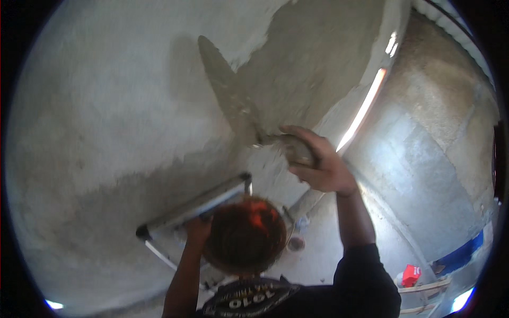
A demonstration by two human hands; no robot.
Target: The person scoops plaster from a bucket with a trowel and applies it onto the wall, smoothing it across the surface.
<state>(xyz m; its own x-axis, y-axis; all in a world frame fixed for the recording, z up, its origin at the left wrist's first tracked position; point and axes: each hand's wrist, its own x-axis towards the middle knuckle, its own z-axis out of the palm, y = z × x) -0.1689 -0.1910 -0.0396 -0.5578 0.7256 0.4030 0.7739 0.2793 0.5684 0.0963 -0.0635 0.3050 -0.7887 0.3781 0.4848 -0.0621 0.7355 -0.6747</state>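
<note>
My right hand (323,167) is closed around the handle of a trowel (228,90). The trowel's long pointed blade, coated in grey mortar, reaches up and to the left, close to the wall (116,106); whether it touches cannot be told. A patch of darker, wet-looking plaster (313,58) lies beside the blade. Below, in front of my chest, is a round bucket (244,267) with a dark, mortar-stained inside and a bright orange-red patch on its inner wall. My left hand (198,229) grips the bucket at its left edge, its fingers mostly hidden.
A metal stepladder or platform (196,204) with black corner caps stands between the wall and the bucket. A small round container (296,244) is on the floor below. Farther right are a red package (411,275), wooden slats (424,288) and a blue object (461,254).
</note>
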